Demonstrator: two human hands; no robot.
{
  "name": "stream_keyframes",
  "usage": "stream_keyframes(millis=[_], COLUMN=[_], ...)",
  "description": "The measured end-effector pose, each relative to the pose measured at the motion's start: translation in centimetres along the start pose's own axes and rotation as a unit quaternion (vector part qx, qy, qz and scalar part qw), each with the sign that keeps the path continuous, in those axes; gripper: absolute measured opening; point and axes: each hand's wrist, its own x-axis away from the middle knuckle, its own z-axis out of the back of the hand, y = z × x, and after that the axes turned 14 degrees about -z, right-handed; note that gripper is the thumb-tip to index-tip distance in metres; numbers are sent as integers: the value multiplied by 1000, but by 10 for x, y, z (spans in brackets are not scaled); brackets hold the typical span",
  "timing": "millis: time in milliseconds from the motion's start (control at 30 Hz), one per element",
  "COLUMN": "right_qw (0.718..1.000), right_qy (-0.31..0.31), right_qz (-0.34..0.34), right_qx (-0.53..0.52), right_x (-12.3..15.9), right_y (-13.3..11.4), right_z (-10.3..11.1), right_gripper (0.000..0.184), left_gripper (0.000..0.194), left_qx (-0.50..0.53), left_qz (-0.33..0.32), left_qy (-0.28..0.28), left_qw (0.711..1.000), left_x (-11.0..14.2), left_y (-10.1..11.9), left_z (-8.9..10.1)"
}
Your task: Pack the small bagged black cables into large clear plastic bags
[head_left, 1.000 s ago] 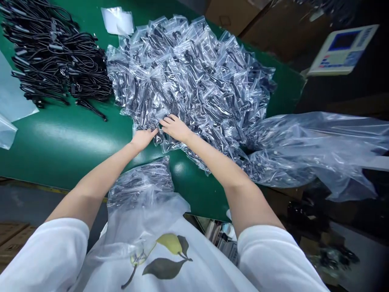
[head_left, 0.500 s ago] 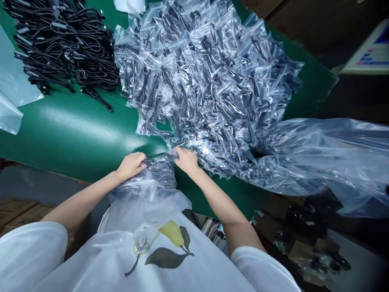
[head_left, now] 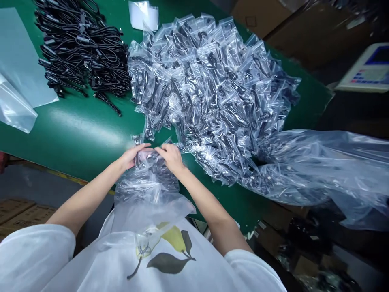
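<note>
At the front edge of the green table, my left hand (head_left: pixel 135 155) is closed round a small clear zip bag with a dark cable, its top (head_left: pixel 137 140) sticking up past the fingers. Close beside it, my right hand (head_left: pixel 172 157) pinches another small bagged cable; my fingers hide most of it. Under both hands a large clear plastic bag (head_left: pixel 153 198) lies against my shirt, with several bagged cables (head_left: pixel 148 178) in its far end. Just beyond the hands spreads a big heap of bagged cables (head_left: pixel 209 89).
Bundles of bare black cables (head_left: pixel 85 52) lie at the back left. Flat plastic sheets (head_left: pixel 24 73) are at the left, and a stack of small clear bags (head_left: pixel 144 16) at the back. A filled large plastic bag (head_left: pixel 319 170) and a scale (head_left: pixel 366 69) are on the right.
My right hand has moved left, nearer my left hand, which has shifted slightly up and right. Bagged cables now show between both hands. The whole view has shifted a little.
</note>
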Motion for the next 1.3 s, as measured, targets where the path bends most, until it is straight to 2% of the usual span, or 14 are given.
stream_keyframes(millis=[67,133,233,333,433,533,667,800,933,1000,1067,1167,1233,1300], right_qw=[994,987,990,994,992,978,953,952,959,969,983,999,969,906], right_qy=[-31,-45,-5,52,30,-1,-18,17,-14,-15,-11,-30,-52,-74], right_qz=[103,154,130,93,116,169,197,151,122,135,130,-1,-138,-227], right_qx=[-7,-27,-51,-19,45,125,229,267,255,208,128,-45,-199,-349], right_x=[10,9,-22,-81,-128,-135,-130,-178,-222,-218,-197,-146,-109,-75], right_y=[-1,2,14,23,21,17,18,21,15,11,7,-2,-17,-40], right_z=[6,13,26,31,26,27,51,71,76,78,81,82,75,64], right_gripper=[42,46,54,52,50,45,41,38,35,32,26,19,23,31], left_gripper=[25,25,34,43,30,24,46,55,61,66,73,81,81,77], left_qx=[70,102,148,178,167,162,192,188,211,221,218,204,192,179], left_qz=[64,73,3,-65,-76,-92,-127,-114,-138,-154,-163,-174,-173,-163], left_qy=[-39,-35,27,59,61,61,66,63,42,29,21,11,4,-13], left_qw=[995,991,989,980,981,981,971,973,967,963,962,963,966,970], left_x=[1,2,2,5,12,22,27,29,34,36,37,36,34,35], left_y=[-10,-18,-21,-16,-11,-8,-10,-11,-2,3,7,6,4,2], left_z=[-8,-11,-5,4,12,24,38,35,27,28,32,36,33,24])
